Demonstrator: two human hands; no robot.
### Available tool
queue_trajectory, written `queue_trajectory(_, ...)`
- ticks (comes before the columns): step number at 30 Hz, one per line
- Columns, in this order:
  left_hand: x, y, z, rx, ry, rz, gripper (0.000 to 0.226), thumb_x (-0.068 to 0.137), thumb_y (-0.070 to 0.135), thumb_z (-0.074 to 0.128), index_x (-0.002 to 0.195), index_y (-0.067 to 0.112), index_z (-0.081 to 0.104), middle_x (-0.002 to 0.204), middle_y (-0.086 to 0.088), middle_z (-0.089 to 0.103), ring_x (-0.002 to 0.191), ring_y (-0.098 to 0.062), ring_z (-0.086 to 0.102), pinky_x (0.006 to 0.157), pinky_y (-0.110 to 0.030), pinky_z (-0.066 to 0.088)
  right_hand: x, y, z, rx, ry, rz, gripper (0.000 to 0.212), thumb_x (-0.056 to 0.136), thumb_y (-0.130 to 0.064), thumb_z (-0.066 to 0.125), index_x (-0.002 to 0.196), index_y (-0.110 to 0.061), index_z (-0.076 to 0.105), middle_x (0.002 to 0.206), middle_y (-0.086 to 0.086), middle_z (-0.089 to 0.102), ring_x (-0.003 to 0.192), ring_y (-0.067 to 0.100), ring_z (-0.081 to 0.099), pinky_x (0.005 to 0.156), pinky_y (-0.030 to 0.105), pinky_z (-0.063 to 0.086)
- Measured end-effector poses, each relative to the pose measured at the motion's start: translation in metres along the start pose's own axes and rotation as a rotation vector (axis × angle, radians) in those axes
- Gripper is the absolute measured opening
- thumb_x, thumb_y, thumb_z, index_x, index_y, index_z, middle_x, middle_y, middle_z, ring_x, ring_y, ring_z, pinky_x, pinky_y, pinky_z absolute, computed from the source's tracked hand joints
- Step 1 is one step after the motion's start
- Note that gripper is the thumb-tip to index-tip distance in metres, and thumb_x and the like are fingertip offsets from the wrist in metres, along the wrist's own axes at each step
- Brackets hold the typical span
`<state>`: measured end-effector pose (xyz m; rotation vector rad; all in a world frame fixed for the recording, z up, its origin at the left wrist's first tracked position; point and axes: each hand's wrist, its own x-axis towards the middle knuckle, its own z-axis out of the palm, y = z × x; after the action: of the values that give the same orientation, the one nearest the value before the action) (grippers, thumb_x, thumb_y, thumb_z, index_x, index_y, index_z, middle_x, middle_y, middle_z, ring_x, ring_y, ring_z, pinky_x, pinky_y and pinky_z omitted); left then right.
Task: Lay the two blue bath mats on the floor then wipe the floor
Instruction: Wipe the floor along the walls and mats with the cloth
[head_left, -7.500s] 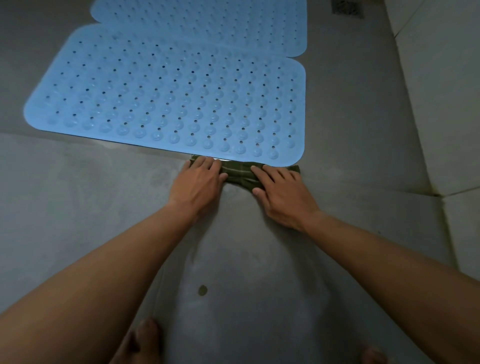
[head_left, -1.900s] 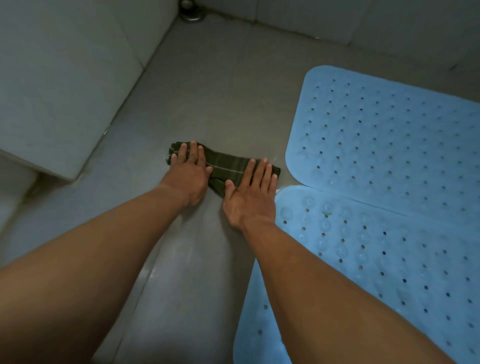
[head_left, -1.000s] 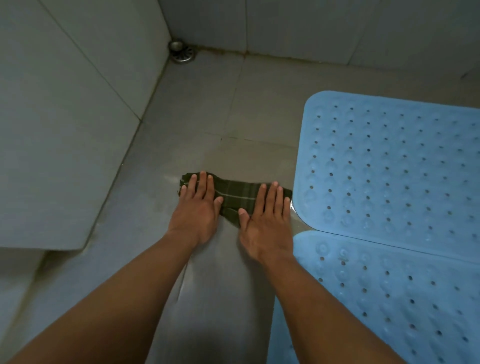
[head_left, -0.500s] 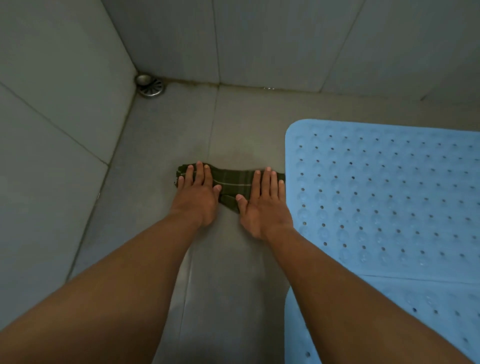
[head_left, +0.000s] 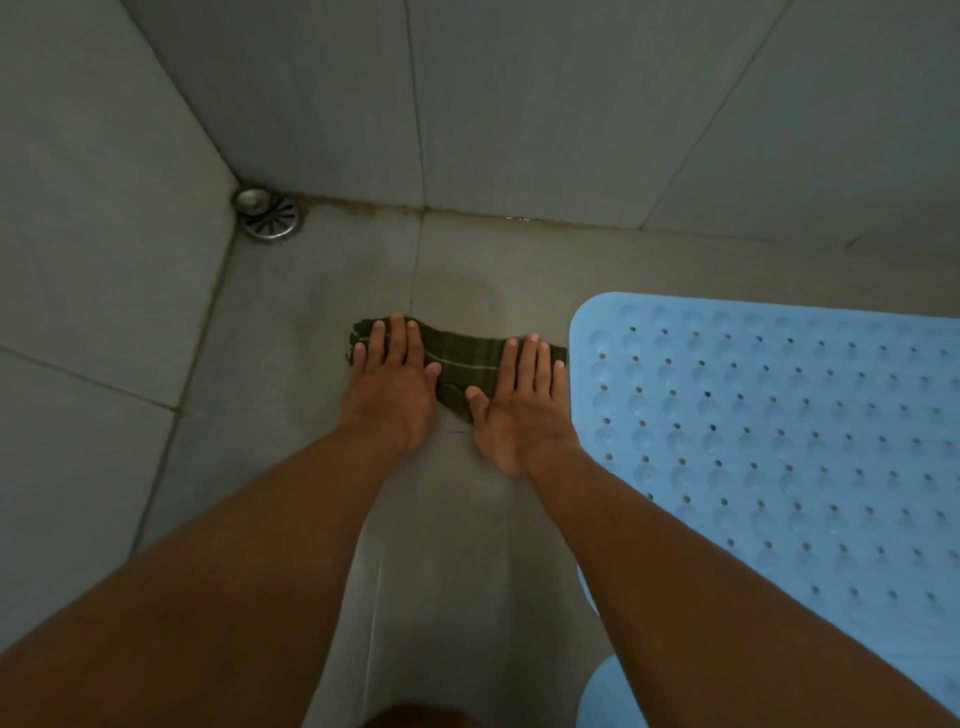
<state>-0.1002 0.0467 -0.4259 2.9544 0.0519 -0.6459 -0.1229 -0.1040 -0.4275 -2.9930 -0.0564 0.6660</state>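
Note:
A folded dark green checked cloth (head_left: 462, 358) lies on the grey tiled floor (head_left: 322, 322). My left hand (head_left: 392, 384) presses flat on its left end with straight fingers. My right hand (head_left: 522, 400) presses flat on its right end, close to the mat's edge. One blue bath mat (head_left: 779, 431) with holes and bumps lies flat on the floor at the right. A corner of the second blue mat (head_left: 608, 696) shows at the bottom right, mostly hidden by my right forearm.
A round metal floor drain (head_left: 267, 214) sits in the far left corner. Grey tiled walls (head_left: 519, 104) stand behind and to the left (head_left: 93, 208). A darker damp patch (head_left: 457, 291) marks the floor just beyond the cloth.
Both hands have pushed the cloth forward along the mat's left edge toward the back wall. The drain and wall have come closer in view.

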Motion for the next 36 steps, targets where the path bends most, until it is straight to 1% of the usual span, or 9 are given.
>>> queue_trajectory(9,0.041,0.002,-0.016,0.027,0.029,0.021,0.06,0.106,0.037,0.012,0.157,0.01,-0.007,0.164,-0.009,-0.014,0.151,-0.026,-0.014,0.123,-0.041,-0.006,0.05,0.003,-0.019,0.007,0.016,0.001,0.076,0.102,-0.053,0.011,0.155,-0.004,-0.015,0.162,0.02,-0.019,0.15,0.031,-0.019,0.122,0.046,-0.01)
queue_trajectory(18,0.092,0.008,-0.036,0.018,0.067,0.033,0.061,0.106,0.038,0.014,0.157,0.009,-0.002,0.165,-0.009,-0.008,0.152,-0.027,-0.009,0.123,-0.042,-0.002,0.11,0.015,-0.037,0.004,0.098,-0.04,0.075,0.103,-0.053,0.012,0.156,-0.005,-0.011,0.164,0.019,-0.015,0.152,0.029,-0.015,0.123,0.045,-0.007)
queue_trajectory(21,0.106,0.008,-0.045,-0.011,0.111,0.047,0.06,0.106,0.037,0.019,0.157,0.007,0.006,0.166,-0.01,0.001,0.152,-0.028,-0.001,0.124,-0.043,0.005,0.12,0.016,-0.042,0.02,0.113,-0.043,0.074,0.103,-0.052,0.012,0.156,-0.005,-0.01,0.164,0.017,-0.015,0.152,0.027,-0.015,0.123,0.044,-0.007)
queue_trajectory(24,0.118,0.007,-0.053,-0.028,0.184,0.049,0.053,0.105,0.03,0.03,0.152,0.004,0.029,0.159,-0.012,0.027,0.147,-0.033,0.02,0.12,-0.044,0.021,0.13,0.019,-0.053,0.101,0.067,-0.069,0.069,0.106,-0.047,0.014,0.157,-0.005,-0.007,0.165,0.016,-0.012,0.152,0.026,-0.013,0.123,0.044,-0.005)
queue_trajectory(27,0.121,0.003,-0.059,-0.068,0.308,0.059,0.029,0.096,0.021,0.054,0.121,0.008,0.061,0.129,-0.01,0.056,0.121,-0.033,0.046,0.096,-0.041,0.041,0.13,0.031,-0.067,0.19,0.124,-0.163,0.058,0.107,-0.031,0.027,0.157,-0.004,0.014,0.165,0.017,0.01,0.152,0.029,0.006,0.124,0.039,0.008)
queue_trajectory(29,0.121,0.004,-0.067,-0.108,0.367,0.019,0.021,0.093,0.019,0.06,0.113,0.012,0.063,0.115,-0.008,0.061,0.109,-0.032,0.051,0.084,-0.038,0.04,0.129,0.039,-0.074,0.131,0.227,-0.198,0.053,0.103,-0.023,0.042,0.151,-0.005,0.031,0.154,0.016,0.036,0.142,0.03,0.029,0.117,0.037,0.024)
queue_trajectory(32,0.121,0.008,-0.08,-0.071,0.316,-0.029,0.02,0.092,0.025,0.063,0.111,0.018,0.066,0.109,-0.008,0.065,0.109,-0.03,0.052,0.083,-0.037,0.034,0.128,0.037,-0.089,0.034,0.237,-0.139,0.045,0.094,-0.025,0.058,0.137,-0.014,0.049,0.131,0.01,0.054,0.125,0.03,0.04,0.102,0.044,0.032)
queue_trajectory(34,0.119,0.008,-0.09,-0.009,0.299,-0.027,0.018,0.09,0.03,0.064,0.105,0.022,0.07,0.109,-0.007,0.066,0.112,-0.029,0.051,0.086,-0.037,0.032,0.125,0.033,-0.101,-0.023,0.203,-0.126,0.028,0.093,-0.023,0.058,0.121,-0.016,0.062,0.123,0.01,0.056,0.122,0.03,0.04,0.1,0.046,0.032)
queue_trajectory(36,0.115,0.005,-0.101,-0.033,0.335,-0.033,0.015,0.088,0.033,0.066,0.1,0.025,0.071,0.106,-0.005,0.067,0.113,-0.028,0.049,0.085,-0.037,0.03,0.121,0.034,-0.112,-0.014,0.231,-0.118,0.021,0.094,-0.022,0.057,0.113,-0.016,0.065,0.122,0.011,0.056,0.122,0.031,0.04,0.1,0.045,0.033)
